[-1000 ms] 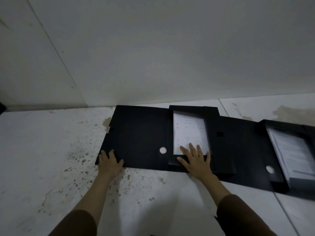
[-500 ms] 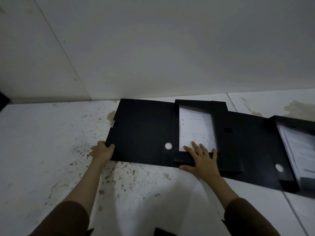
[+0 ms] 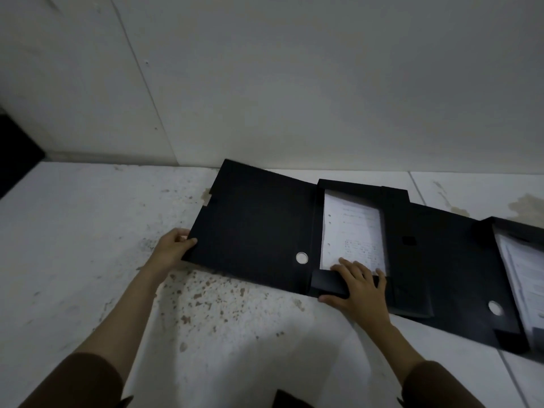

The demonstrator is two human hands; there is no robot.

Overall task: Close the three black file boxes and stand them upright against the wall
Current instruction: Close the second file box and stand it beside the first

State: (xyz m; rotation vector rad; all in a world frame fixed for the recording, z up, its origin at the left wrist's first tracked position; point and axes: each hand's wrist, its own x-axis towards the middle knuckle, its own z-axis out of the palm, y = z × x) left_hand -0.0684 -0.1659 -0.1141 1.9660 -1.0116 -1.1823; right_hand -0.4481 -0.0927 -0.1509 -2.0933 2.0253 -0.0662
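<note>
An open black file box (image 3: pixel 350 184) lies flat on the floor near the wall, white punched papers (image 3: pixel 351 231) in its tray. Its wide lid flap (image 3: pixel 253 228) spreads to the left and is tilted up off the floor. My left hand (image 3: pixel 173 245) grips the lid's left edge. My right hand (image 3: pixel 360 285) presses flat on the tray's near end and the papers. A second open black file box (image 3: pixel 459 275) lies to the right, partly cut off by the frame edge, with papers (image 3: pixel 524 275) inside. No third box is in view.
The white wall (image 3: pixel 294 83) rises just behind the boxes. The pale floor (image 3: pixel 88 231) is speckled with brown stains. A dark object (image 3: pixel 14 154) sits at the far left by the wall. A black corner (image 3: pixel 290 400) shows at the bottom edge.
My left hand slid from the lid's near corner to its left edge and took hold, and the lid has begun lifting. My right hand stayed on the tray.
</note>
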